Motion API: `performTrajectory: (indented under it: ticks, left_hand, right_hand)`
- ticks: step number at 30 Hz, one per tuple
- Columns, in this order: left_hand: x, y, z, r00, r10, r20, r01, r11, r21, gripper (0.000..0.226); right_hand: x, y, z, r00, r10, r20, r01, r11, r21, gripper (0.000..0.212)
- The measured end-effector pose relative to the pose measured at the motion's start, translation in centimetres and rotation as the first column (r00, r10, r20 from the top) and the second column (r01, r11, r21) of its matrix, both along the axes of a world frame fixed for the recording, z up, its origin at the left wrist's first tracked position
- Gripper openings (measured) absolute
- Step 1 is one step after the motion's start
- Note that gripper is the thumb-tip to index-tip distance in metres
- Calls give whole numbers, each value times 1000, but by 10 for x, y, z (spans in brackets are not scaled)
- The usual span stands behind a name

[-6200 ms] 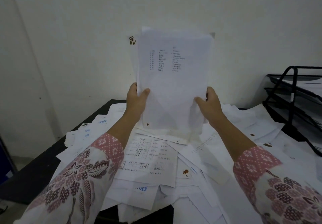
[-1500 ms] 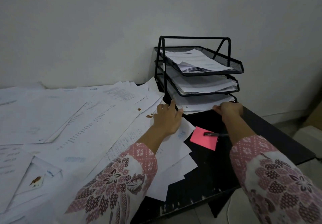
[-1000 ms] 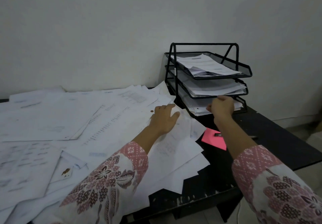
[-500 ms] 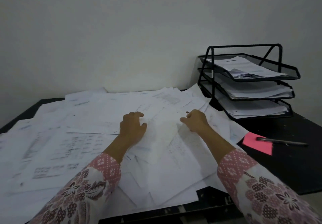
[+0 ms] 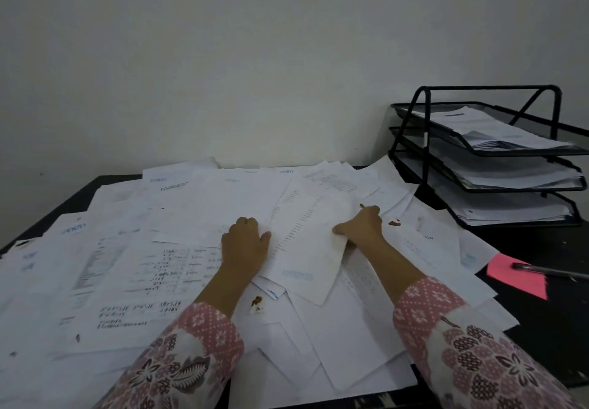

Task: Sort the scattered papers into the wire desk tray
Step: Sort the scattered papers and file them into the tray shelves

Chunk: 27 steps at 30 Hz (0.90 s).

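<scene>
Scattered white papers (image 5: 178,268) cover most of the black desk (image 5: 554,329). A printed sheet (image 5: 307,243) with columns of text lies tilted on top at the middle. My left hand (image 5: 243,244) grips its left edge, fingers curled. My right hand (image 5: 361,227) pinches its right edge, thumb on top. The black three-tier wire desk tray (image 5: 414,141) stands at the back right against the wall. Each tier holds a stack of paper.
A pink sticky note (image 5: 516,276) lies on the bare desk at right with a dark pen (image 5: 548,270) across it. Small brown scraps (image 5: 394,222) lie on the papers. A white wall rises behind the desk.
The stack I held went into the tray's bottom tier. Both hands then left the tray, moved left to the pile, and took hold of the printed sheet.
</scene>
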<state>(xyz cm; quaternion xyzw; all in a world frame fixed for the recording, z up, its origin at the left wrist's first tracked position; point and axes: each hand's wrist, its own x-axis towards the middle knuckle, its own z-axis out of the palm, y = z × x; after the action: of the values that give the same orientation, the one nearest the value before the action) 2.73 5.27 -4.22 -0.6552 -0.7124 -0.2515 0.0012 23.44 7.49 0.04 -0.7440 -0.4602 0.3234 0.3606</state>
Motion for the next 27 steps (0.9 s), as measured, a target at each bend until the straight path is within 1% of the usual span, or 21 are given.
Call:
performTrajectory:
  ticks: [1, 2, 4, 6, 7, 9, 11, 13, 15, 17, 20, 22, 24, 25, 27]
  left_hand:
    - [0, 0, 1, 1000, -14, -21, 14, 1000, 3, 35]
    - [-1, 1, 1, 998, -26, -53, 26, 1000, -2, 32]
    - [-1, 3, 4, 989, -42, -145, 38, 999, -25, 24]
    - [-3, 4, 7, 978, -38, -206, 30, 999, -46, 16]
    - [-3, 5, 10, 973, -44, -226, 33, 998, -51, 13]
    - [-5, 5, 12, 965, -53, -257, 45, 998, -38, 12]
    - [-5, 2, 14, 962, -60, -267, 61, 998, -6, 13]
    - [-2, -3, 16, 954, -94, -284, 106, 994, 27, 17]
    - [3, -10, 17, 945, -155, -288, 178, 983, 55, 21]
    - [9, -16, 20, 940, -234, -249, 258, 964, 69, 25]
    - [17, -23, 23, 912, -355, -207, 378, 922, 85, 26]
    - [22, -24, 25, 893, -405, -194, 426, 901, 81, 27]
    - [27, -26, 27, 881, -451, -145, 465, 882, 76, 26]
    - [29, -26, 28, 872, -481, -89, 487, 871, 64, 26]
    - [31, -29, 32, 840, -533, 102, 533, 846, 28, 30]
  right_hand:
    - [1, 1, -2, 995, -37, -88, 41, 998, 49, 72]
    - [-1, 0, -3, 988, -61, -143, 74, 993, 88, 64]
    - [-5, -2, -3, 977, -70, -200, 94, 989, 117, 54]
    - [-10, 0, -6, 979, -39, -201, 62, 992, 107, 49]
    - [-11, 1, -7, 985, -16, -174, 33, 994, 100, 44]
    - [-12, 2, -9, 994, 14, -105, -3, 995, 100, 34]
    - [-9, 5, -11, 997, 10, -74, 0, 991, 137, 34]
    - [-6, 7, -12, 995, -6, -95, 22, 986, 165, 34]
    - [-6, 11, -12, 985, 0, -172, 26, 988, 149, 34]
    - [-7, 14, -12, 968, 3, -252, 25, 994, 108, 36]
    - [-8, 17, -12, 956, 7, -294, 14, 998, 67, 38]
    - [-9, 17, -12, 945, 6, -326, 16, 998, 64, 38]
    - [-9, 18, -11, 931, 0, -366, 27, 997, 69, 44]
    - [-10, 18, -11, 922, 3, -387, 29, 997, 75, 47]
    - [-10, 17, -12, 916, 16, -401, 18, 997, 81, 53]
